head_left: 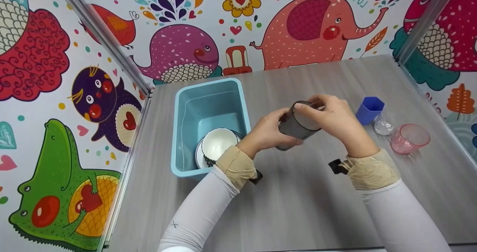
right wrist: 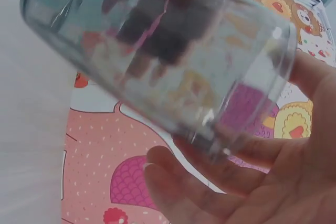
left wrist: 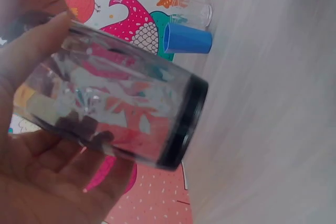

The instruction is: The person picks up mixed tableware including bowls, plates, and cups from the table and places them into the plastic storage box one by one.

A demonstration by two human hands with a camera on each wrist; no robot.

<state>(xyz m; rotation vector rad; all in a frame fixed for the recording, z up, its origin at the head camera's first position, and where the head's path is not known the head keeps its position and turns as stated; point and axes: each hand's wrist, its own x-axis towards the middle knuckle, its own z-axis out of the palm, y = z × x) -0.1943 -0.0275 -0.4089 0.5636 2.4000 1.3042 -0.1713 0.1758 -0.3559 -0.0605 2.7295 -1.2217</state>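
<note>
A smoky grey see-through drinking glass (head_left: 294, 129) is held tilted above the table by both hands. My left hand (head_left: 265, 132) grips its side, with the thumb and fingers on opposite sides in the left wrist view. At the other end, my right hand (head_left: 333, 116) pinches the glass, its thumb lying across the round end facing the head camera. In the right wrist view, fingers (right wrist: 236, 174) of the right hand curve round that end of the glass (right wrist: 173, 72). The left wrist view shows a thick dark band at the far end.
A light blue tub (head_left: 179, 132) stands to the left, holding a white bowl (head_left: 220, 144) and a dark-rimmed plate (head_left: 200, 157). On the right are a blue hexagonal cup (head_left: 367, 110), a small clear glass (head_left: 383, 126) and a pink see-through cup (head_left: 410, 140). Patterned walls border the grey table (head_left: 283, 211).
</note>
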